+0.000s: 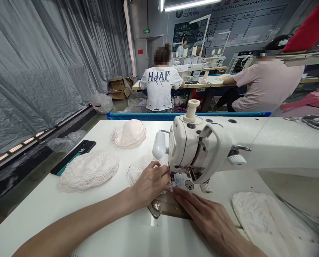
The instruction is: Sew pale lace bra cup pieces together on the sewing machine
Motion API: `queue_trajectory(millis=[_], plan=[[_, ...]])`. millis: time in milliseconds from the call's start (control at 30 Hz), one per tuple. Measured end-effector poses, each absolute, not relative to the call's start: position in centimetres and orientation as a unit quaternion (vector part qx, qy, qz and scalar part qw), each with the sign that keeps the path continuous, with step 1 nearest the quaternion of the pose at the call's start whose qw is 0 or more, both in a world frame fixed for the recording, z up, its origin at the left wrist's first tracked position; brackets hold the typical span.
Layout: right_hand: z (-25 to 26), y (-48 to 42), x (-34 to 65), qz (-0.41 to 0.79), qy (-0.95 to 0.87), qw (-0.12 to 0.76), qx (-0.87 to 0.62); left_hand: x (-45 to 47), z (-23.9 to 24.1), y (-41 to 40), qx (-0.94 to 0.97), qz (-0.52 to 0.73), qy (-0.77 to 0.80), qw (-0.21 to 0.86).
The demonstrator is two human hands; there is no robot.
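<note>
A white sewing machine [245,142] stands across the right of the table, its needle area just beyond my fingertips. My left hand [151,184] is closed, with bent fingers pinching a pale lace-edged cloth piece [141,167] close to the presser foot. Part of that cloth spreads behind the hand; the rest is hidden under the fingers. From the right, my right hand [213,217] lies with fingers stretched out and together, their tips touching the lace edge in front of the needle. Its thumb is hidden.
Pale lace-edged pieces lie in a stack [91,169] at left, with a domed pile [131,134] behind. A dark phone-like box [80,150] sits by the stack. More white cloth [263,214] rests at right. Two people sit beyond the blue-edged table [138,116].
</note>
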State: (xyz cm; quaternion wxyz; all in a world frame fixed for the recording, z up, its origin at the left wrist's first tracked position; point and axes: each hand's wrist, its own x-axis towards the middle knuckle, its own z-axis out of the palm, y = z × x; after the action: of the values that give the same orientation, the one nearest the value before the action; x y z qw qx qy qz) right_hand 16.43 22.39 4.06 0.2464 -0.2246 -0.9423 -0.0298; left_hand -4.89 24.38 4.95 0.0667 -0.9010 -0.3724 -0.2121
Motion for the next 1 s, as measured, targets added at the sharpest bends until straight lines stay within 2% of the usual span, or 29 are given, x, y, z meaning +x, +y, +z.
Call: queue_trajectory(millis=[367,667,1000], plan=[[3.3,22.5,16.3,-0.034,-0.941,0.241,-0.236,-5.4,4.6,24.5,-0.9,-0.208,-0.375,0.073],[4.4,21.6,16.2,-0.034,-0.944,0.247,-0.214,-4.4,6.2,20.9,-0.921,-0.137,-0.359,0.068],[4.4,21.6,16.2,-0.037,-0.944,0.243,-0.219,-4.6,6.2,20.7,-0.917,-0.145,-0.368,0.056]])
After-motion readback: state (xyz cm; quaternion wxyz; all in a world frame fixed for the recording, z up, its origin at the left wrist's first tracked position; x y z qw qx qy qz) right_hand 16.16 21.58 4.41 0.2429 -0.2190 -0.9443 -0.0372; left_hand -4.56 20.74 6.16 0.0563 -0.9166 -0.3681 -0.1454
